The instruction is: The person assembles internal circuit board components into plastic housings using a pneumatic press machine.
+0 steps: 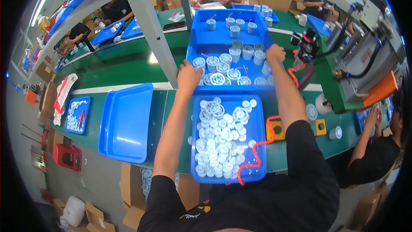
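Note:
Both my arms reach forward to a deep blue plastic tray [234, 88] holding several round white plastic cups, some with thin red wires. My left hand [189, 76] is closed on its left rim near the front corner. Farther back, my right hand [275, 53] grips the right rim, fingers curled over the edge. Beyond it, a second blue tray [201, 16] carries more of the cups. Nearer to me, between my forearms, lies a shallow blue tray [195, 146] heaped with small white round discs [219, 141]; a few larger rings rest on top.
A red coiled air hose [256, 148] crosses the near tray's right side. To the right are a press machine [352, 68], yellow button boxes [321, 127] and a loose white cup [335, 133]. Stacked blue trays [128, 124] stand left. Co-workers sit across the bench and at right.

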The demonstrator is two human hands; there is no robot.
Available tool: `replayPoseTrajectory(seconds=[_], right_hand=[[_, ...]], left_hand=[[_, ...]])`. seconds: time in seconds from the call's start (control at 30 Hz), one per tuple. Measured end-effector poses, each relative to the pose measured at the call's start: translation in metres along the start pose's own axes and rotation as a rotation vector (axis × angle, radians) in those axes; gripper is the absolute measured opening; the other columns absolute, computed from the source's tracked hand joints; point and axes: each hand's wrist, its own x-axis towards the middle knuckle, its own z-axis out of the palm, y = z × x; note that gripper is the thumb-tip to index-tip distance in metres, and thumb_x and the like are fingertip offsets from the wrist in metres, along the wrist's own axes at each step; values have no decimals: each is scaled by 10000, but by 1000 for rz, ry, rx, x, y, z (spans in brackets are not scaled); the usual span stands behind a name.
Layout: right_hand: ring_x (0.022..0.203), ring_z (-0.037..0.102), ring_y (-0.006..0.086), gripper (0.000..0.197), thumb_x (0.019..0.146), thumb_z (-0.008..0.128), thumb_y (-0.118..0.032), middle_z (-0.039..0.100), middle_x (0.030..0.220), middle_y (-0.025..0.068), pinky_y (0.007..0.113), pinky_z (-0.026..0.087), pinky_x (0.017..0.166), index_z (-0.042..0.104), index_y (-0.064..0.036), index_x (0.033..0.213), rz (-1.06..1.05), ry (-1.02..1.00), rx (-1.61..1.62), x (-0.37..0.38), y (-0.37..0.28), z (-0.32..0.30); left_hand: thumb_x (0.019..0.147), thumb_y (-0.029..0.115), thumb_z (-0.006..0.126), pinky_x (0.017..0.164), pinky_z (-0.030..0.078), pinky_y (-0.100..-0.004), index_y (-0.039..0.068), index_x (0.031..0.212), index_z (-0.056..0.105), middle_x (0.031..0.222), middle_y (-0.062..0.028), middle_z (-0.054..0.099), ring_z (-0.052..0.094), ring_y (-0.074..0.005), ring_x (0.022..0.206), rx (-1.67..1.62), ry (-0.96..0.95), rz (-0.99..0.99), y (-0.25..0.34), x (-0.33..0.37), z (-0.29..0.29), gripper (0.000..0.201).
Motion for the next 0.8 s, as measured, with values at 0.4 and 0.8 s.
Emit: replayPoseTrajectory(seconds=[0.4,0.8], right_hand=[[989,758,350,309,935,696,-334,707,1189,172,455,623,798,772,-77,1088,7,105,137,14,13,-6],[981,741,389,399,945,730,-373,678,1133,168,510,609,812,696,-19,1126,46,288,342,-20,9,-65]], left_hand=[[902,-77,565,803,551,-569,-42,1237,489,1035,-339,627,670,-512,941,34,118,9,25,14,-5,345],[927,-49,569,835,480,-554,8,1073,517,1018,-251,609,609,-470,968,-205,374,27,29,-18,-11,165]])
